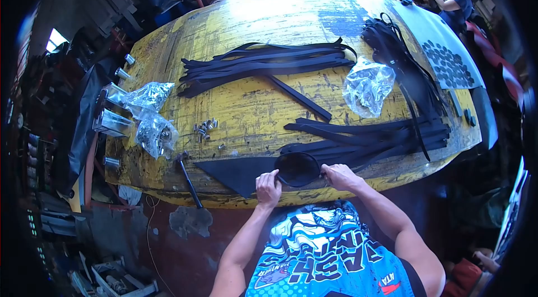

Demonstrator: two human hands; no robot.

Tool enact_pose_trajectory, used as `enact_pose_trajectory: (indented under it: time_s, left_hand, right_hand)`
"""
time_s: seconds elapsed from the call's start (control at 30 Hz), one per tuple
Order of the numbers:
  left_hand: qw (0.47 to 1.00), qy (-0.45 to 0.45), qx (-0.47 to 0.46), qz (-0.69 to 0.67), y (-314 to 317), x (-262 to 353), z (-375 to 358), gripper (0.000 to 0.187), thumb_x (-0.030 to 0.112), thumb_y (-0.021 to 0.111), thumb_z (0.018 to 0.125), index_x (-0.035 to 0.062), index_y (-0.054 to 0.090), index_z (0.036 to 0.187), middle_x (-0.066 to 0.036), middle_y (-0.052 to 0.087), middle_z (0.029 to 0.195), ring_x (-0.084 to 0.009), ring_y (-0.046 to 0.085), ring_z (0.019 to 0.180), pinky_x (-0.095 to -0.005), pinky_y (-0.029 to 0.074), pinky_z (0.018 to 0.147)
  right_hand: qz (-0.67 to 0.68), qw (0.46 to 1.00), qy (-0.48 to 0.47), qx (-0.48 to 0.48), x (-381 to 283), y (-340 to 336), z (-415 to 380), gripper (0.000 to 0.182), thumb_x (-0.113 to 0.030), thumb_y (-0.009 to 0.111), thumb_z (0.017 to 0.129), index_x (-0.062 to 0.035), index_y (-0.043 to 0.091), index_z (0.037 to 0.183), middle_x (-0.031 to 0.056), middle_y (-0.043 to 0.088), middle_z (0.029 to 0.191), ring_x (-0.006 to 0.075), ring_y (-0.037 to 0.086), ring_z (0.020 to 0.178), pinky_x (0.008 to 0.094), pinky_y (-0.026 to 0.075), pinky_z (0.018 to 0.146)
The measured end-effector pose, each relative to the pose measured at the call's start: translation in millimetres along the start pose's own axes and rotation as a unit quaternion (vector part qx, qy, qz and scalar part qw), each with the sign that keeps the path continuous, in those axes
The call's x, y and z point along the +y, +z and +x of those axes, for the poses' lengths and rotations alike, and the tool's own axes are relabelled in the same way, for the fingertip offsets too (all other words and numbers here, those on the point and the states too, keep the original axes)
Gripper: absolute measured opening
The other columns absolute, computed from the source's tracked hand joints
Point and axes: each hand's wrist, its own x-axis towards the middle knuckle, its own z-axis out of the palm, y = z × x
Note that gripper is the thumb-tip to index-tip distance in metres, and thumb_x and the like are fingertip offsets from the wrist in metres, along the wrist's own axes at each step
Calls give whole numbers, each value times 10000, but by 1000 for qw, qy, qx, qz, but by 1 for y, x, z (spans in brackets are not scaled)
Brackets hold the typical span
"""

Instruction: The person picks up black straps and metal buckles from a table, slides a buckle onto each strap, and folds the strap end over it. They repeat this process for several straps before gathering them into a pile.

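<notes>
A black strap bent into a loop (292, 185) is held low over the front edge of the table. My left hand (269, 187) pinches its left side, fingers closed on the band. On the opposite side my right hand (340, 177) grips it between thumb and fingers. Partly behind the loop lies a flat black sheet (238, 172) with a pointed corner. Just beyond the hands, a bundle of black straps (364, 137) spreads to the right.
The worn yellow table (235, 112) carries more black straps (263, 64), a hammer (189, 180), small metal fittings (204, 127), and plastic bags (369, 86). Dark round pieces (448, 65) cover a pale sheet at right. Another person (457, 5) is at the far right.
</notes>
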Motion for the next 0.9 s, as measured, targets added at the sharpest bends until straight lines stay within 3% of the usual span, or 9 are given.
enact_pose_trajectory:
  time_s: [0.17,0.3,0.33,0.63,0.83,0.9]
  left_hand:
    - [996,-62,28,-65,-31,-12,22,345,37,675,815,77,608,1151,-83,683,917,-286,628,848,-404,487,797]
    - [999,8,19,-35,-68,-20,47,273,21,672,807,60,636,1075,-74,679,898,-263,633,884,-387,479,826]
    - [999,6,20,-38,-73,-18,50,259,18,670,807,57,641,1061,-75,679,897,-264,632,885,-386,479,828]
    - [999,31,11,-39,-96,10,61,231,7,664,803,52,646,1029,-78,674,899,-266,626,890,-383,467,827]
    - [996,65,-7,-55,-105,37,72,245,-6,662,800,52,639,1037,-83,669,906,-265,628,909,-377,465,828]
    - [994,74,-20,-81,-108,49,77,252,-18,663,797,49,638,1038,-89,671,903,-271,634,898,-376,474,828]
  right_hand:
    - [-10,999,15,32,8,-20,-11,253,-170,570,882,-29,501,1080,204,676,855,406,655,832,491,506,707]
    - [24,996,-36,72,-4,-45,-21,401,-333,587,925,-44,499,1189,215,684,902,409,656,822,490,511,700]
    - [13,998,-17,64,-9,-51,-20,457,-414,597,924,-91,531,1240,196,695,889,392,664,809,476,519,693]
    - [105,965,-13,240,3,-46,-26,210,-315,716,848,-147,718,973,124,683,706,307,671,661,397,518,606]
    - [194,944,32,266,7,-37,-35,163,-229,720,839,-127,717,966,124,670,680,292,661,613,364,493,565]
    - [207,935,94,271,9,-35,-41,160,-221,718,839,-117,713,960,120,658,659,288,651,594,363,479,553]
